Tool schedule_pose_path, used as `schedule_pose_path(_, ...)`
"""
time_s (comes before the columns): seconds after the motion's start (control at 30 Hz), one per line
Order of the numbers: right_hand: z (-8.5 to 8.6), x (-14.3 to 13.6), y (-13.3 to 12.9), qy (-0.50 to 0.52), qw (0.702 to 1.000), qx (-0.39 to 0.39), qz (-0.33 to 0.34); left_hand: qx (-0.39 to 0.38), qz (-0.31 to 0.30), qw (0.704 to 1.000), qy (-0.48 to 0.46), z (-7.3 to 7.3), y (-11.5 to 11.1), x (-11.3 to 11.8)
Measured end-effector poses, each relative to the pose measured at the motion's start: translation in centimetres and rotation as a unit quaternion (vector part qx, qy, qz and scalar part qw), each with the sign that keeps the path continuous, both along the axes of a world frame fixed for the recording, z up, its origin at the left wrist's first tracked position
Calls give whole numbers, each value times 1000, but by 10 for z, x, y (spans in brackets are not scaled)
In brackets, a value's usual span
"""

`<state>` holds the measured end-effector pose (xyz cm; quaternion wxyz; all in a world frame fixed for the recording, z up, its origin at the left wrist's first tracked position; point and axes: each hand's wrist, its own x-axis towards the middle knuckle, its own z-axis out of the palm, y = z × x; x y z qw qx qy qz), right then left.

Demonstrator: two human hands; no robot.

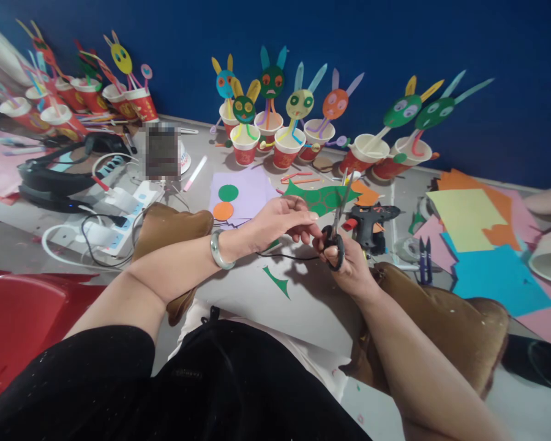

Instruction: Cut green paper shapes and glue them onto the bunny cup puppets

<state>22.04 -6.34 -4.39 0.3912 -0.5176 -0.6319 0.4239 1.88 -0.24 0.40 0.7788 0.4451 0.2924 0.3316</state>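
Glue gun (371, 215) right of scissors (335, 230)

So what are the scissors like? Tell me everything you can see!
The scissors have black, plastic-looking handles with rounded loops, and silvery, metal-looking blades. The right hand holds them by the handles, with the blades slightly parted and pointing forward. In this view, the blades cross in front of the right part of the green paper; I can't tell whether they touch it.

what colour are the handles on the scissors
Black; the scissor handles show best in the head view, gripped in the right hand.
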Motion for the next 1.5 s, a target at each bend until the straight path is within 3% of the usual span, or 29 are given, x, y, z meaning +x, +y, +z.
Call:
schedule_pose_path(0.47,-2,0,-2,4,1000,27,11,29,-6,1000,5,0,3,-3)
schedule_pose_path(0.77,3,-3,-1,9,1000,-2,10,30,-5,999,13,3,2,-4)
schedule_pose_path(1.03,8,-3,0,1,999,-4,50,54,27,997,38,6,1,-5)
schedule_pose_path(1.27,11,-3,-2,-14,998,-5,61,32,48,997,46,11,0,-5)
schedule_pose_path(1.5,12,-3,-1,-19,998,9,60,62,49,993,90,18,-2,-7)
